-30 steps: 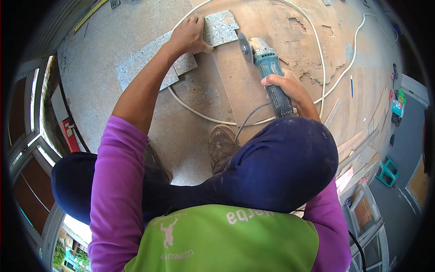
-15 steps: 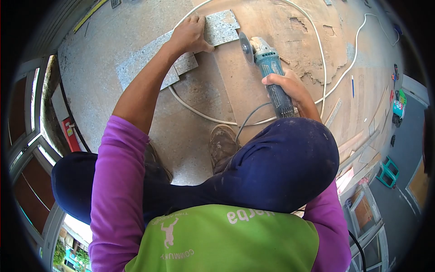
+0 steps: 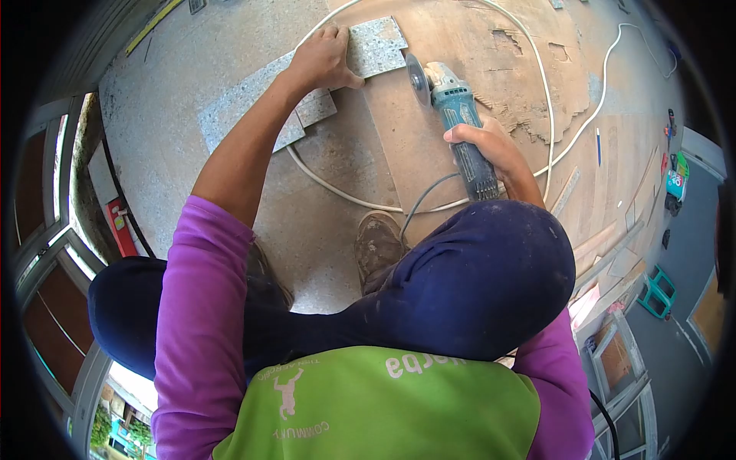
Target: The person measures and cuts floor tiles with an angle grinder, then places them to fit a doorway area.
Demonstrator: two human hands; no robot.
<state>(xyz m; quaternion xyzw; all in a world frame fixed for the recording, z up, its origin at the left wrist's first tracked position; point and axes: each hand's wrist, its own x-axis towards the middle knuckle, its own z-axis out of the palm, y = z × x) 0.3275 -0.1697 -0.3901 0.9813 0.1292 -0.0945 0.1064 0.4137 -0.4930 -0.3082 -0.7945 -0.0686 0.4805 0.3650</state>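
Several wood strips (image 3: pixel 566 192) litter the floor (image 3: pixel 579 153) between grinder (image 3: pixel 461 123) and teal stool (image 3: pixel 657 293).

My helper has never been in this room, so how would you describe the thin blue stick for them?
Find the teal grinder in the person's right hand, then look right, past the white cable. On the light wood-toned floor lies the slim, pencil-like stick. Its blue colour sets it apart from the pale strips nearby.

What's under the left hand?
The speckled tile lies under the left hand, visible on both sides of it. The palm and fingers cover the stretch between, so that part can't be seen.
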